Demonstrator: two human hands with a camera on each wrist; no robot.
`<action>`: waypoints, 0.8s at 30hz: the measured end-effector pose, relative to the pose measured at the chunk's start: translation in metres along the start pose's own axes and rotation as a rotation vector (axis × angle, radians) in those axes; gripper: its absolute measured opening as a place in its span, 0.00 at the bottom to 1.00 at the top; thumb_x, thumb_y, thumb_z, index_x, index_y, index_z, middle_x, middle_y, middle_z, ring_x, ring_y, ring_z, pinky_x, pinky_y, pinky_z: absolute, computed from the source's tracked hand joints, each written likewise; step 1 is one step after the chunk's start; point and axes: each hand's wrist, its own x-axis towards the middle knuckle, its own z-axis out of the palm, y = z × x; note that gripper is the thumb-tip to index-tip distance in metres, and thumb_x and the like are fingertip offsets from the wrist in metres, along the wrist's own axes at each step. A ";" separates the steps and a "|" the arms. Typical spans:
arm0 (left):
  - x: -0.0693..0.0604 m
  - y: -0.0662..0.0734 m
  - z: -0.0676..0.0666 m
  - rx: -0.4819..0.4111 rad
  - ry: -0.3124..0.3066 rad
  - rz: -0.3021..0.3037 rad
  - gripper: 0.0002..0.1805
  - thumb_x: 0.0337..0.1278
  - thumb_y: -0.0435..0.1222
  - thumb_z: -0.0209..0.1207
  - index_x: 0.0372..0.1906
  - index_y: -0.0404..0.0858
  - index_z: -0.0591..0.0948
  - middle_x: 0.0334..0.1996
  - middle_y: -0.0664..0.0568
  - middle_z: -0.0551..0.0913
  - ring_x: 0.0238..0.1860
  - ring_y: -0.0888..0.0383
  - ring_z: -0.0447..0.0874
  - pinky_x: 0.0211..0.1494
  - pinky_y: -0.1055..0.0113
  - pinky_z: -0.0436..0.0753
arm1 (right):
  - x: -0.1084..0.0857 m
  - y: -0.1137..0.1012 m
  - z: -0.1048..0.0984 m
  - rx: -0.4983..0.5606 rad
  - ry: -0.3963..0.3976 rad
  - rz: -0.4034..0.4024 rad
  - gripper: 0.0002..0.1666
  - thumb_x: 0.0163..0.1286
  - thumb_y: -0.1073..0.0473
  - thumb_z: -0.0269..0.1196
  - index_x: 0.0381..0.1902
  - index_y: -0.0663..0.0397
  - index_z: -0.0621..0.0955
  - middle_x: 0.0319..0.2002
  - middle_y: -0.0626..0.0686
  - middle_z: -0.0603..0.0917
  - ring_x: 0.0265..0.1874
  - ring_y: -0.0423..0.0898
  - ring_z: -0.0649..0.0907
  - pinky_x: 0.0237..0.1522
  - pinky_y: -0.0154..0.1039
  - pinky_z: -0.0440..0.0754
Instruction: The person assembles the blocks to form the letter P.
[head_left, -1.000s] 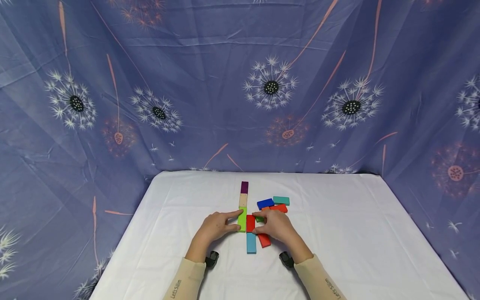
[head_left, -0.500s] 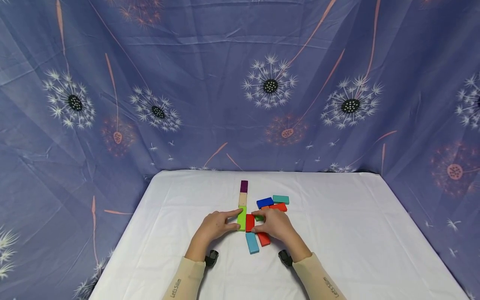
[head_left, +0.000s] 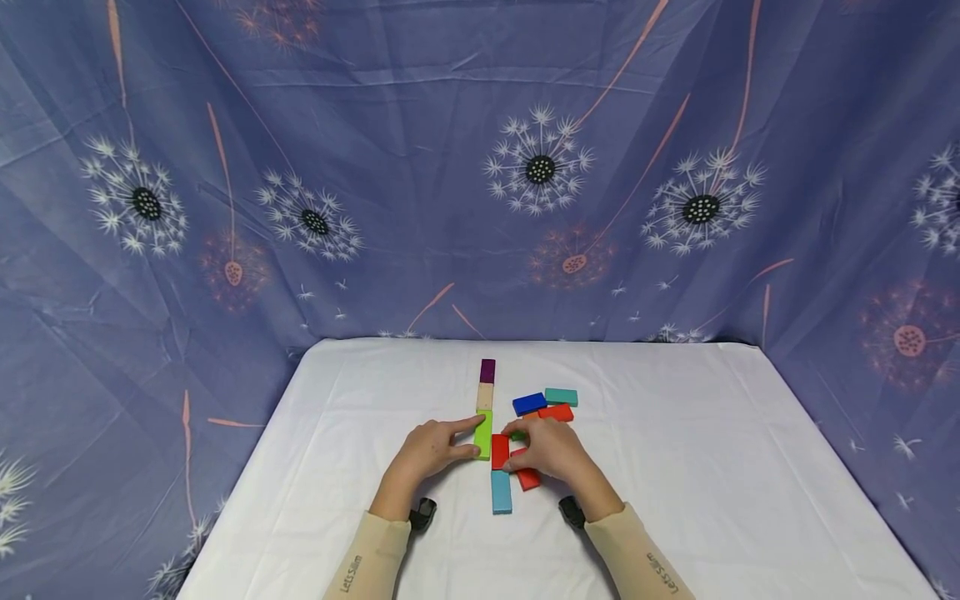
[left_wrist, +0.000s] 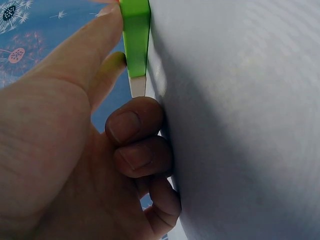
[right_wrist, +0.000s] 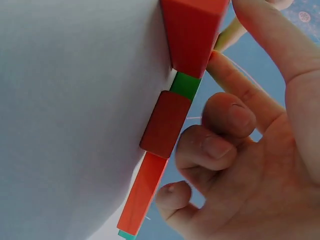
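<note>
A lime green block [head_left: 483,435] lies lengthwise in line with a plain wood block [head_left: 485,396] and a purple block [head_left: 487,371]. My left hand [head_left: 431,450] touches its left side with extended thumb and index finger; the other fingers curl beneath the palm in the left wrist view. Between thumb and index finger, my right hand [head_left: 555,447] pinches a red block [head_left: 500,452] by its far and near ends. That block sits just right of the lime green one. A light blue block [head_left: 501,492] adjoins its near end.
Right of the red block, a second red block [head_left: 528,479] lies partly under the right hand. Behind that hand sit a dark blue block [head_left: 529,404], a teal block [head_left: 561,397], another red block [head_left: 557,412], and partly hidden orange and green ones. White cloth [head_left: 712,467] covers the table.
The red block and my right hand's fingertips have shifted slightly nearer the person. The light blue block tilted, then straightened, and now lies a little nearer too. My left hand stays in place.
</note>
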 end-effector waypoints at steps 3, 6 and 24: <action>0.000 0.000 0.000 0.000 0.002 0.008 0.34 0.62 0.56 0.70 0.73 0.62 0.78 0.17 0.56 0.74 0.27 0.59 0.69 0.33 0.66 0.71 | -0.001 0.000 0.000 -0.003 0.003 -0.018 0.32 0.51 0.39 0.84 0.54 0.39 0.90 0.41 0.47 0.90 0.38 0.44 0.81 0.38 0.41 0.79; -0.001 0.000 -0.001 -0.002 0.000 0.008 0.34 0.62 0.56 0.70 0.74 0.62 0.78 0.17 0.56 0.74 0.27 0.59 0.69 0.34 0.65 0.73 | -0.001 0.001 -0.001 -0.007 0.001 -0.029 0.33 0.52 0.40 0.83 0.56 0.39 0.90 0.37 0.45 0.89 0.36 0.43 0.80 0.36 0.40 0.78; -0.001 0.001 0.000 0.010 0.001 0.000 0.34 0.62 0.58 0.70 0.74 0.62 0.78 0.19 0.54 0.78 0.29 0.58 0.73 0.37 0.63 0.76 | 0.001 0.007 -0.001 -0.053 0.042 -0.043 0.32 0.55 0.37 0.81 0.57 0.39 0.91 0.54 0.44 0.93 0.51 0.50 0.88 0.44 0.42 0.83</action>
